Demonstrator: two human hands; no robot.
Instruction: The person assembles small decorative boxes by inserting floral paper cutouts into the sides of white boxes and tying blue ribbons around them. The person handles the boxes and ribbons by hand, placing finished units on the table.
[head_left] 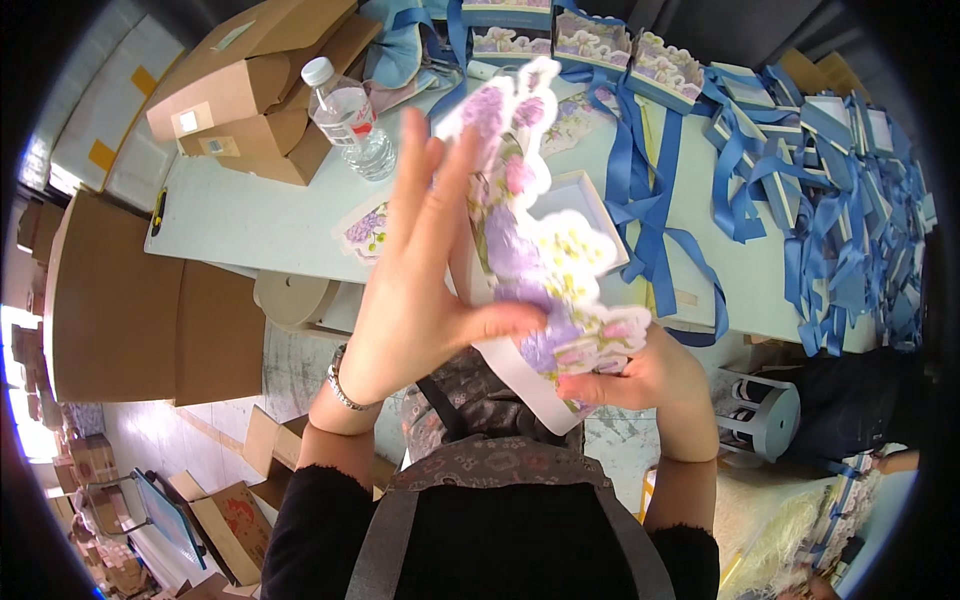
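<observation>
I hold a die-cut floral paper piece (pixel 515 250) tilted above the table's near edge, with purple, pink and yellow flowers and a plain white strip along its lower side. My right hand (pixel 640 380) grips its lower right end, thumb on the printed face and the other fingers mostly hidden. My left hand (pixel 425 250) lies along its left side, fingers stretched out and slightly blurred, thumb resting across the flowers. Behind the piece, partly covered, sits a shallow pale box (pixel 590 205). Another floral cutout (pixel 366 232) lies on the table left of the piece.
A water bottle (pixel 352 125) stands near brown cartons (pixel 255 90) at the back left. Finished-looking floral boxes (pixel 665 75) line the back. Blue ribbons (pixel 640 180) trail over the table (pixel 235 215), and many ribboned blue boxes (pixel 830 190) pile up at the right.
</observation>
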